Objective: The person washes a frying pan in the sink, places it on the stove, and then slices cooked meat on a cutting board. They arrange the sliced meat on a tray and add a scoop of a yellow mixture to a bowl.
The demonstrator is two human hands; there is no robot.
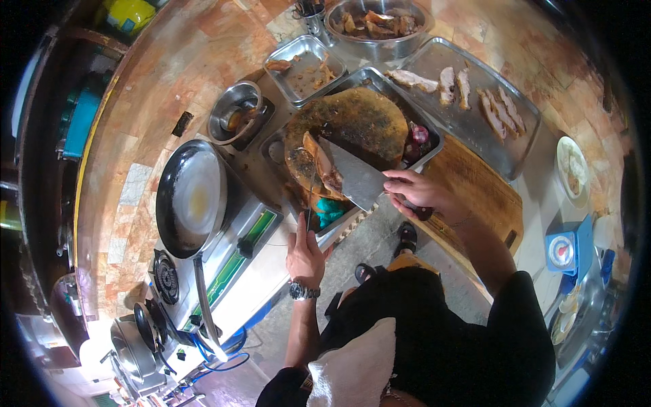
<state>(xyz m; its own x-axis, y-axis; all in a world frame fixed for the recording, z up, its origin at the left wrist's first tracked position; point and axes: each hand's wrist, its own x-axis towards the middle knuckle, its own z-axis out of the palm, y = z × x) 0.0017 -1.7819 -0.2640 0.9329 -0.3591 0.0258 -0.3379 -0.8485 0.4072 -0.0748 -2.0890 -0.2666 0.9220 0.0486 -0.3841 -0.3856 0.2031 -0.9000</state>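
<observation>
My right hand (414, 194) grips a cleaver (356, 170), its broad blade tilted against a strip of cooked meat (325, 168). The meat lies along the near-left edge of a round wooden chopping block (351, 114). In my left hand (306, 257) is a thin metal tool (311, 198), seen nearly edge-on, so its kind is unclear. It reaches up along the meat's left side, with my index finger stretched along it. Beneath the block is a metal tray (435, 145) holding red onions (419, 134) and a crumpled green cloth-like thing (329, 211).
A frying pan (193, 198) sits on the gas stove (244, 239) at left. Behind are a metal bowl (239, 109), a small tray (290, 94) with scraps and a basin (379, 46) of meat. Rightward are a tray (488, 76) with several meat slices, a wooden board (473, 188) and a scale (562, 250).
</observation>
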